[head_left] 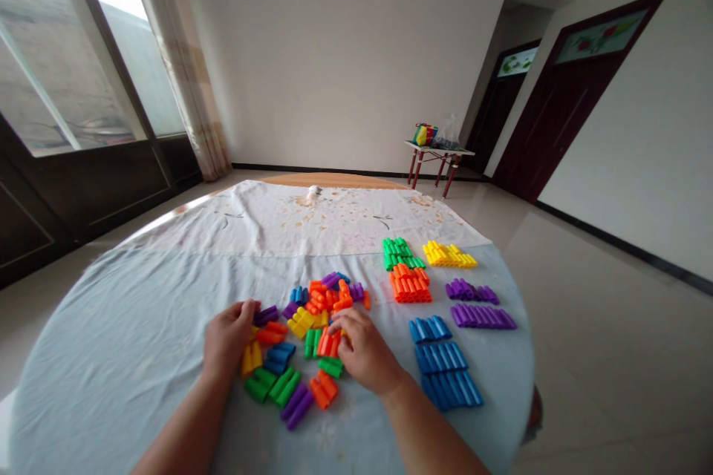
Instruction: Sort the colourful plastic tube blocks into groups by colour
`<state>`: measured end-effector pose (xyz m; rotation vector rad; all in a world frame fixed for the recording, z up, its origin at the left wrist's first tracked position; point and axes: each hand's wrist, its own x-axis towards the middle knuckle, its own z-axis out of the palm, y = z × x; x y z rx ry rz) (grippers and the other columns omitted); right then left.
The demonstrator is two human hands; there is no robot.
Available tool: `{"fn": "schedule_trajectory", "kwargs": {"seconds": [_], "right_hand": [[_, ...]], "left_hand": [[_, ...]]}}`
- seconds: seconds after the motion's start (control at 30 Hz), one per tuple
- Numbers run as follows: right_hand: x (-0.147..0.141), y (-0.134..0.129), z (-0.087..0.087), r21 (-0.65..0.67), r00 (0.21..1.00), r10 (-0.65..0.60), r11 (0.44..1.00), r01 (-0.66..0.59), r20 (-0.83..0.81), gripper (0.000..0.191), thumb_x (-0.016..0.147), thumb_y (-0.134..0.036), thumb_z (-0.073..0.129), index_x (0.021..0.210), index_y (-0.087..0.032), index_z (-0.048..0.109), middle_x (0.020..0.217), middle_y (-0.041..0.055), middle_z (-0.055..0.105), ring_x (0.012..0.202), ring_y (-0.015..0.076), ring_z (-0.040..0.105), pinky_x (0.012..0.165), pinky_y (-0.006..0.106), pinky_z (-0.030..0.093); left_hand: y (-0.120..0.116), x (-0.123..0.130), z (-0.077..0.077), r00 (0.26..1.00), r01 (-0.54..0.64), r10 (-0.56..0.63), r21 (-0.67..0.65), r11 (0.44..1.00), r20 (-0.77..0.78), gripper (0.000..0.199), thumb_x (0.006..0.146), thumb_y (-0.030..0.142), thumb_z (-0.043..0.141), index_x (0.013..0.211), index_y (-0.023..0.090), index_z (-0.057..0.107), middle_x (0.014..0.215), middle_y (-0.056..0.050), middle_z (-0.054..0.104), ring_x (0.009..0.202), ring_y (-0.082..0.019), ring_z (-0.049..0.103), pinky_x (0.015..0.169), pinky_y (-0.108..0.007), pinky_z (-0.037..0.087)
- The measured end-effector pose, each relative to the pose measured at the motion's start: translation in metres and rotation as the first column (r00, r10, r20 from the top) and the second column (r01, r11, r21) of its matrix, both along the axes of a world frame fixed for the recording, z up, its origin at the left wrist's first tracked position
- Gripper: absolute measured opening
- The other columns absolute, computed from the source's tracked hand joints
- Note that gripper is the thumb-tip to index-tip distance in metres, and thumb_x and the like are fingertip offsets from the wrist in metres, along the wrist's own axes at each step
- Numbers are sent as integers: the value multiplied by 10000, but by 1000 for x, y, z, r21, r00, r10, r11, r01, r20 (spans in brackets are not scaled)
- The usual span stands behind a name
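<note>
Several small plastic tube pieces, many joined in pairs, lie in a mixed pile between my hands. My left hand is at the pile's left edge, fingers curled and pressed together beside a purple piece; what they hold, if anything, is hidden. A yellow piece lies just below it. My right hand reaches over the pile's right side, with thumb and fingertips closed around the top of an orange piece. Green pieces, blue pieces and another orange piece lie nearby.
Rows sorted by colour stand at the right: green tubes, orange tubes, yellow tubes, purple tubes and blue tubes. A cloth covers the round table. A small side table with bags stands by the wall.
</note>
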<state>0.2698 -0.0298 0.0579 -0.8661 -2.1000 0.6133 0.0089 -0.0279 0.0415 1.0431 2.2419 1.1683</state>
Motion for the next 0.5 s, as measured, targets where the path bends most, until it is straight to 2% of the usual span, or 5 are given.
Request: {"fn": "schedule_trajectory", "kwargs": {"seconds": [0.1, 0.17, 0.3, 0.4, 0.5], "right_hand": [[0, -2, 4, 26, 998, -47, 999, 46, 34, 298, 657, 16, 476, 849, -171, 607, 920, 42, 597, 966, 176, 526, 908, 322, 383], [1, -4, 7, 35, 995, -82, 996, 80, 55, 195, 686, -105, 580, 868, -169, 609, 894, 41, 597, 940, 193, 522, 904, 341, 377], [2, -7, 8, 13, 986, -88, 996, 87, 145, 441, 614, -384, 736, 996, -200, 614, 944, 41, 580, 959, 224, 497, 907, 371, 364], [1, -7, 2, 1, 970, -96, 995, 98, 225, 480, 605, -409, 740, 1029, -221, 615, 974, 44, 563, 985, 237, 476, 905, 387, 361], [0, -4, -4, 6, 971, -110, 994, 111, 212, 452, 622, -354, 724, 1039, -221, 610, 976, 43, 551, 989, 231, 474, 909, 380, 363]], "left_hand": [[-6, 4, -1, 999, 1, -1, 10, 1000, -45, 412, 708, 478, 443, 832, 171, 688, 774, -67, 699, 730, -232, 620, 581, -279, 436], [-9, 6, 1, 998, -5, 6, 14, 1000, -64, 414, 716, 482, 435, 839, 178, 687, 791, -64, 696, 742, -235, 614, 589, -284, 431], [-13, 8, 9, 992, -62, 61, -12, 998, -111, 405, 729, 492, 415, 871, 220, 680, 692, -27, 656, 692, -226, 590, 566, -286, 405], [-14, 6, 11, 985, -85, 78, -39, 996, -157, 417, 750, 509, 381, 919, 255, 665, 687, 2, 633, 672, -201, 581, 565, -270, 400], [-12, -2, 2, 968, -88, 78, -35, 995, -237, 444, 763, 544, 356, 914, 267, 668, 702, 1, 639, 693, -200, 591, 568, -263, 405]]}}
